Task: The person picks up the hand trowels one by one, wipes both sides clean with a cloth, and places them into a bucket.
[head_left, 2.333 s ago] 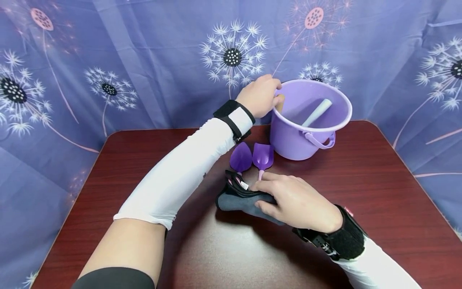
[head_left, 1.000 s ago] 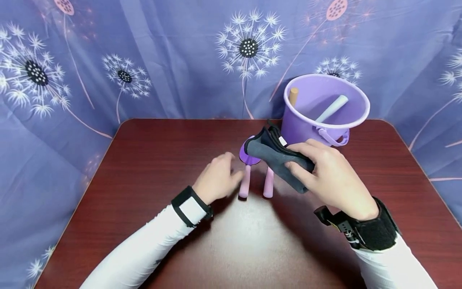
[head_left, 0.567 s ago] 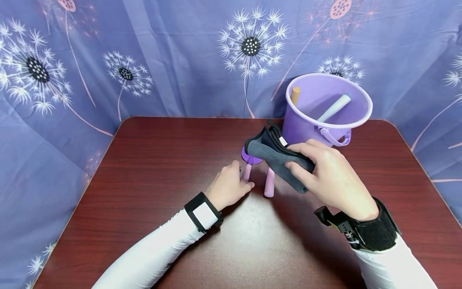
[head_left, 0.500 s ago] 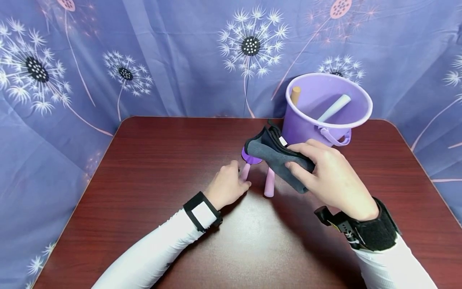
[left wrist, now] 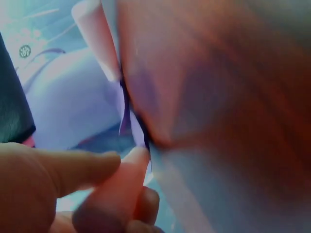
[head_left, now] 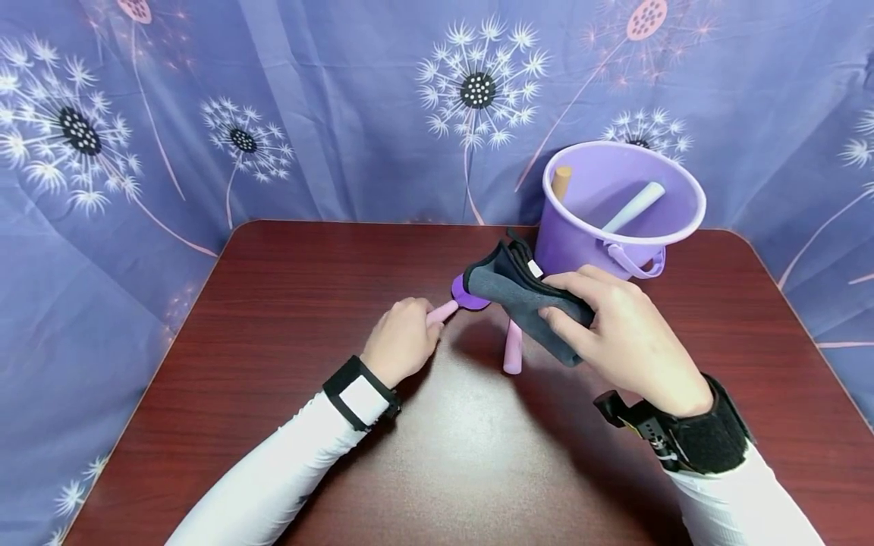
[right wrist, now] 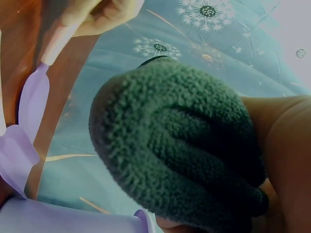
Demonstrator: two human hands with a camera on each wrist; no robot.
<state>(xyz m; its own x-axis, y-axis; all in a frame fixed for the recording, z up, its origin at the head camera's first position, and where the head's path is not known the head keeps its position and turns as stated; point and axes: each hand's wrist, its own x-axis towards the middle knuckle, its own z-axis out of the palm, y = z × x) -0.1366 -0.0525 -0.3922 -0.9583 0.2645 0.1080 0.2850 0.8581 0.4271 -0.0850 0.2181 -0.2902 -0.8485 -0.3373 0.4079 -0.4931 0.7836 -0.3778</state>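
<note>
My left hand (head_left: 403, 341) grips the pink handle (left wrist: 114, 194) of a small purple trowel (head_left: 469, 294), with thumb and fingers wrapped about it. Its rounded blade lies partly under the cloth in the head view. My right hand (head_left: 617, 337) holds a folded dark grey cloth (head_left: 522, 299) with black edging and a white tag, raised over the table. A second pink-handled tool, a square-bladed shovel (right wrist: 18, 155), lies beside the trowel; its handle (head_left: 513, 349) shows below the cloth, which hides the blade in the head view.
A lilac bucket (head_left: 570, 243) stands at the back right, its handle hanging at the front. Inside lean a tan wooden stick (head_left: 561, 183) and a pale blue-white handle (head_left: 635, 206). Behind the dark red table (head_left: 307, 280) hangs a blue dandelion-print curtain (head_left: 355, 98).
My left hand has left the tan stick in the bucket, come down and taken the trowel's handle, swinging it leftward. My right hand has lifted the cloth off the table, uncovering the handles.
</note>
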